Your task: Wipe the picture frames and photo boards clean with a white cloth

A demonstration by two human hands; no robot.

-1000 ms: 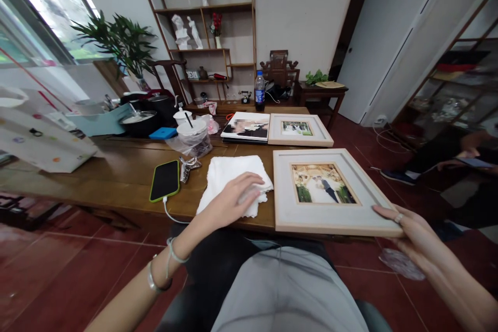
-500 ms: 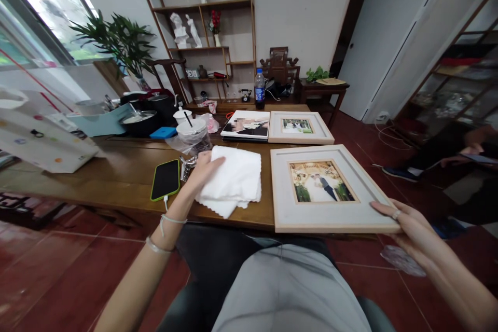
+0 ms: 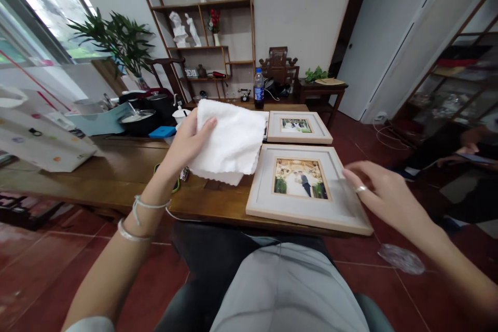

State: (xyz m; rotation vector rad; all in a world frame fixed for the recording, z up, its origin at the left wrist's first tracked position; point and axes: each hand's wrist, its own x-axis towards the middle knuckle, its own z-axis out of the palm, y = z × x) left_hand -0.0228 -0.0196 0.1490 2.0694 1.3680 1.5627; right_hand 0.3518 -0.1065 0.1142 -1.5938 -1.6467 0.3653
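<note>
A shelf (image 3: 206, 4) stands at the far wall, and nearer a brown wooden surface (image 3: 128, 166) runs from the left towards the right. A plant (image 3: 120, 39) spreads its leaves at the far left, with a white bag (image 3: 42, 135) at the left end of the surface, nearer than the plant. The near frame (image 3: 305, 189) lies at the right, photo side up, its near right corner showing against the floor. Just beyond it lies the far frame (image 3: 299, 127), which looks smaller. A white cloth (image 3: 231, 137) hangs above the surface, left of the near frame, hiding some of what lies behind it. The left hand (image 3: 189, 140) grips the cloth by its left side, thumb in front, other fingers mostly hidden behind. The right hand (image 3: 381, 192) is at the right edge of the near frame, fingers loosely curled; whether they touch or hold it I cannot tell. A bottle (image 3: 259, 88) stands upright beyond the far frame, to the left. Smallest is a ring (image 3: 360, 189) on the right hand
</note>
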